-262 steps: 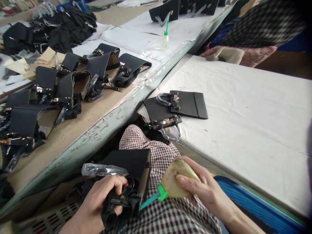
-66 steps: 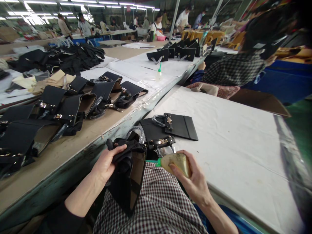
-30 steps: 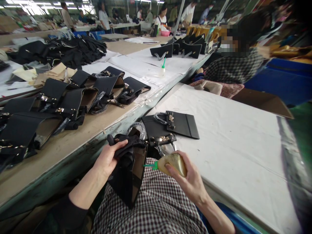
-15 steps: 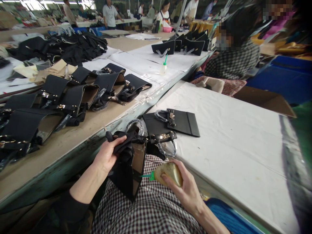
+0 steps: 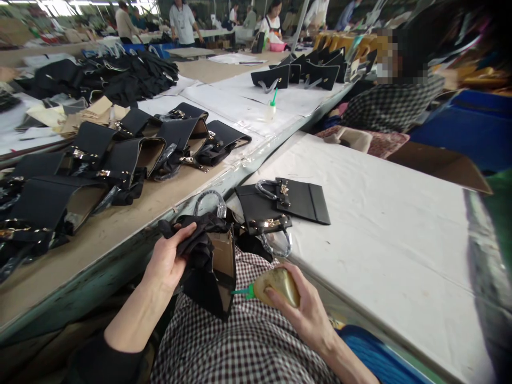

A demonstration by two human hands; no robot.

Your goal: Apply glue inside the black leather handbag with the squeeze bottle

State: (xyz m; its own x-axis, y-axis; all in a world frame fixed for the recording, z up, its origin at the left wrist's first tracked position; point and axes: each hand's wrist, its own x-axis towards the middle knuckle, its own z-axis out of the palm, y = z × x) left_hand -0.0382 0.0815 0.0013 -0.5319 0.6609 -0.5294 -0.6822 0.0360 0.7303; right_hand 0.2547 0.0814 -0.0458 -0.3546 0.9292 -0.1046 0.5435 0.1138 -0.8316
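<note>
My left hand [image 5: 170, 261] is closed on the bunched black lining of a black bag [image 5: 206, 290], held over my checkered apron [image 5: 240, 341]. The bag's brown inner side faces right, and a plastic-wrapped handle [image 5: 210, 200] stands up behind it. In my right hand [image 5: 306, 301] is a squeeze bottle [image 5: 276, 287] of yellowish liquid, fingers wrapped round it. Its green nozzle points left, the tip at the bag's right edge; whether they touch I cannot tell. Two black bag pieces [image 5: 308, 200] with wrapped handles and gold clasps lie on the white table just beyond.
Several black bags [image 5: 132, 157] stand on the left table [image 5: 192, 200], with a dark fabric pile [image 5: 108, 77] behind. Another green-tipped bottle [image 5: 271, 112] is farther back. The white table [image 5: 380, 213] extends right. A person in a checkered top [image 5: 394, 106] sits beyond it, near blue bins [image 5: 464, 125].
My left hand and the bag have shifted slightly left. The nozzle tip, earlier over the bag's opening, is now at its edge. My right hand has hardly moved.
</note>
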